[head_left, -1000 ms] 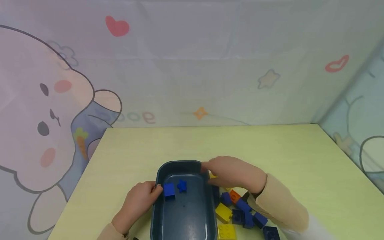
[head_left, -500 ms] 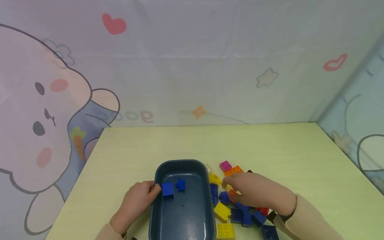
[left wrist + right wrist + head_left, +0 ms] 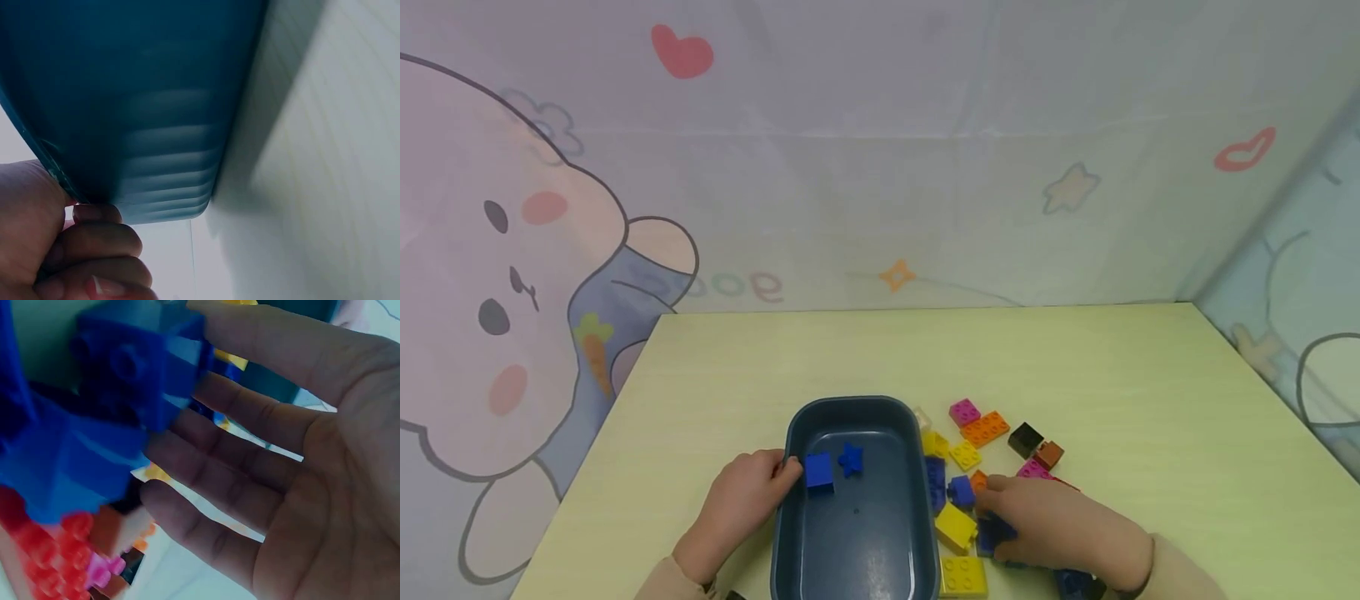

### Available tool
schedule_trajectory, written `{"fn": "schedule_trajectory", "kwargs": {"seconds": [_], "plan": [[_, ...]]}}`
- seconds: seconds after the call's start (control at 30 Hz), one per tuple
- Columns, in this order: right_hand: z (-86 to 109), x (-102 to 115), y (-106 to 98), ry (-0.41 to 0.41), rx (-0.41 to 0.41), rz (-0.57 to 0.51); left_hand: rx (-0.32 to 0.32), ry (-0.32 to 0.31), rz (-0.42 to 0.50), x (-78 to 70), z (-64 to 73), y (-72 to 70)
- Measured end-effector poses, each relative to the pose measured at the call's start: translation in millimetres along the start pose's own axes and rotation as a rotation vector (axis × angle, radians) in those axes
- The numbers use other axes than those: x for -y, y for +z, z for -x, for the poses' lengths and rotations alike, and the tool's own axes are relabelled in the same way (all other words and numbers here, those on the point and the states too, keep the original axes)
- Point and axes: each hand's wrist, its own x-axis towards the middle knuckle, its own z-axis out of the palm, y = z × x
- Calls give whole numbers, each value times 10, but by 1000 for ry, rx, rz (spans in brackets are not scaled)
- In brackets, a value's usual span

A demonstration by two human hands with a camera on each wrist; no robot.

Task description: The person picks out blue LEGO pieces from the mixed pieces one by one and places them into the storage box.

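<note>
A dark teal plastic tray stands in front of me, with a blue brick and a small blue star-shaped piece inside. My left hand pinches the tray's left rim; in the left wrist view its fingers curl under that rim. Right of the tray, my right hand reaches low over loose toy bricks. Its thumb and fingers are spread and fairly straight around a dark blue brick. In the right wrist view a blue brick lies at the fingertips; firm grip on it is not evident.
Around the right hand lie a yellow brick, a studded yellow brick, an orange brick, a pink brick and a black brick. The pale table ends at a printed cloth backdrop.
My right hand has left the tray's right rim and moved right and nearer over the bricks, uncovering pink, orange and black ones. The left hand keeps its hold on the tray.
</note>
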Motion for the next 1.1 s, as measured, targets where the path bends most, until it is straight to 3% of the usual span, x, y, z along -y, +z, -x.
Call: {"fn": "schedule_trajectory", "kwargs": {"seconds": [0.1,0.37,0.8,1.1], "plan": [[-45,32,62,38,-6,31,1,-1,1,-4,-1,-5],[-106,64,238,2,-71,80,0,6,10,4,-8,6],[-112,66,242,5,-52,36,-1,3,-4,15,-35,0],[-70,25,191,-42,-61,50,-5,9,-2,7,-13,2]]}}
